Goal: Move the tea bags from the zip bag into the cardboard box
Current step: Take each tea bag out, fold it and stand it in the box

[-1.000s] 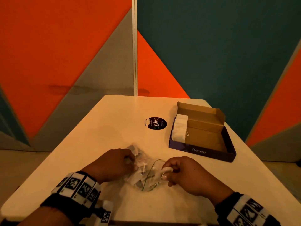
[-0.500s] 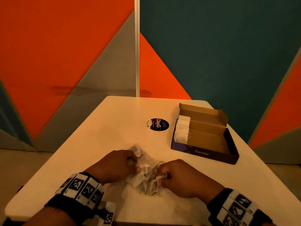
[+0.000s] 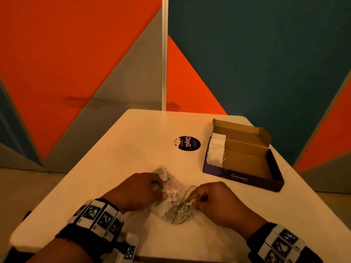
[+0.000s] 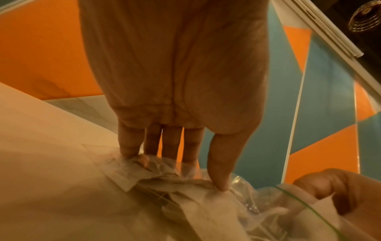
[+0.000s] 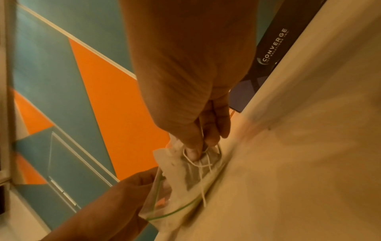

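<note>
A clear zip bag [image 3: 171, 205] with a green seal lies crumpled on the white table [image 3: 133, 149] between my hands. My left hand [image 3: 161, 186] holds its closed end down, fingertips and thumb on the plastic [image 4: 177, 169]. At the bag's open mouth my right hand [image 3: 193, 200] pinches a white tea bag [image 5: 179, 166] with loose strings between thumb and fingers [image 5: 200, 151]. More tea bags [image 4: 206, 205] show through the plastic. The open cardboard box [image 3: 273, 168] stands to the right and farther away. A row of white tea bags [image 3: 216, 149] stands along its left wall.
A round black sticker [image 3: 187, 143] lies on the table left of the box. The table's right edge runs close behind the box. Orange, grey and teal wall panels stand behind the far edge.
My right hand has moved a little left, deeper into the bag's mouth, and the bag is more bunched up. My left hand has stayed on the closed end.
</note>
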A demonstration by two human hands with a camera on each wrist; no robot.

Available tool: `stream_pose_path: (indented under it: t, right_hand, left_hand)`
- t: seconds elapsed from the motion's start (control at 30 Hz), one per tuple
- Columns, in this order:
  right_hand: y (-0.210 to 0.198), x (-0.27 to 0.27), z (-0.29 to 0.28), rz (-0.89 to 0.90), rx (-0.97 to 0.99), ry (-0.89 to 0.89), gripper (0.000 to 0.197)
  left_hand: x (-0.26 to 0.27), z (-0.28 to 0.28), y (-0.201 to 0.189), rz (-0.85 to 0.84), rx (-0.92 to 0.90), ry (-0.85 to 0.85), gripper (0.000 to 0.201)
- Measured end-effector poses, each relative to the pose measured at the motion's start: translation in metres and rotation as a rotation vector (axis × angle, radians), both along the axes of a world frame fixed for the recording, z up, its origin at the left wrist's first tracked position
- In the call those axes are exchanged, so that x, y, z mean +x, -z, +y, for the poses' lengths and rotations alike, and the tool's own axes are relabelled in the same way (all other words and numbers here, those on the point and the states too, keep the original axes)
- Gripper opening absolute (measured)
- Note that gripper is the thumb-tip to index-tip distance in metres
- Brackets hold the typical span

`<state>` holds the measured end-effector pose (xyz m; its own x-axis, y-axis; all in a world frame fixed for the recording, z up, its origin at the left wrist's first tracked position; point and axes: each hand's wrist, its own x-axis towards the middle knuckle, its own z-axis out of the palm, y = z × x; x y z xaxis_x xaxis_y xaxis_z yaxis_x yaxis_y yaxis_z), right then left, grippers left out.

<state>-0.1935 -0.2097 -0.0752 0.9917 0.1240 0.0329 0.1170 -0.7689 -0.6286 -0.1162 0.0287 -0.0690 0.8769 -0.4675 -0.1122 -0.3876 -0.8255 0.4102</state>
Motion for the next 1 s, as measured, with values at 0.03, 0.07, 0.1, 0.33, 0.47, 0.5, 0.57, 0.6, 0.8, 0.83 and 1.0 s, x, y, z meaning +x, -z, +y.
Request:
stream_pose_path:
  t: [0.03,0.07,0.1,0.33,0.47,0.5,0.57,0.6,0.8,0.83,1.0]
  right_hand:
    - [0.0,0.0,-0.001,-0.004,0.034,0.002,0.02]
    - [0.0,-0.001,-0.003,-0.011,0.07,-0.009,0.021]
    - [-0.001,-0.002,-0.005,-0.019,0.102,-0.025,0.022]
    - [-0.006,-0.009,-0.013,-0.037,0.177,-0.044,0.023]
    - [-0.017,-0.015,-0.02,0.028,0.298,0.03,0.016]
    - [-0.021,-0.017,-0.021,0.042,0.345,0.068,0.013]
    - [-0.031,-0.022,-0.024,0.05,0.468,0.161,0.011]
    - [-0.036,-0.023,-0.024,0.053,0.563,0.204,0.012]
    - [-0.049,-0.033,-0.019,0.155,1.089,0.323,0.013]
    - [-0.049,-0.033,-0.018,0.16,1.133,0.323,0.014]
    - [-0.043,-0.029,-0.01,0.161,1.205,0.331,0.019]
  left_hand:
    - [0.0,0.0,0.0,0.002,-0.005,-0.002,0.035]
    - [0.0,0.0,0.0,0.004,-0.007,-0.003,0.035]
    - [0.0,0.0,0.0,0.005,-0.008,-0.002,0.034]
    - [-0.001,0.001,0.0,0.018,-0.024,-0.01,0.03]
    - [-0.001,0.002,0.0,0.032,-0.032,-0.016,0.033]
    - [-0.001,0.003,0.0,0.036,-0.035,-0.016,0.033]
    - [-0.001,0.003,0.0,0.035,-0.037,-0.014,0.031]
    - [-0.001,0.002,-0.001,0.037,-0.042,-0.013,0.03]
    - [-0.007,-0.008,-0.022,0.043,-0.087,0.004,0.024]
    - [-0.012,-0.012,-0.027,-0.007,-0.12,-0.004,0.021]
    - [-0.047,-0.043,-0.054,-0.176,-0.642,0.026,0.038]
